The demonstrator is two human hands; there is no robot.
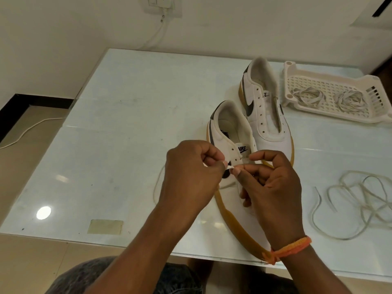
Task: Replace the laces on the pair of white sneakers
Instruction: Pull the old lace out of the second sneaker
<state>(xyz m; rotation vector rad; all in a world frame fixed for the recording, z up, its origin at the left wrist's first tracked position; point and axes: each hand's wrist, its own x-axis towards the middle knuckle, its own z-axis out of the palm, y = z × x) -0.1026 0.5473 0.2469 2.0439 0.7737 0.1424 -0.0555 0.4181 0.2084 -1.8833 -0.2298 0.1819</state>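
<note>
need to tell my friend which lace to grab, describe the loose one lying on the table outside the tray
Start at the white glass-topped table and go to its near right part, in front of the cream perforated plastic tray. There the long off-white shoelace sprawls in open loops on the tabletop, while the two other laces sit bunched inside the tray.

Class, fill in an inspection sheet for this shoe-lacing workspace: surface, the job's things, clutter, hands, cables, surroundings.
Surface: glossy white table, scuffed, with a taped patch near the front edge.
Job's things: near sneaker under the hands; far sneaker unlaced, eyelets bare; loose lace lying at right; white basket holding two bundled laces.
Clutter: nothing seen.
Hands: left hand and right hand both pinch a lace end over the near sneaker's eyelets.
Cables: white cable hanging from a wall socket; another cable on the floor.
Surroundings: pale wall, tiled floor.
</note>
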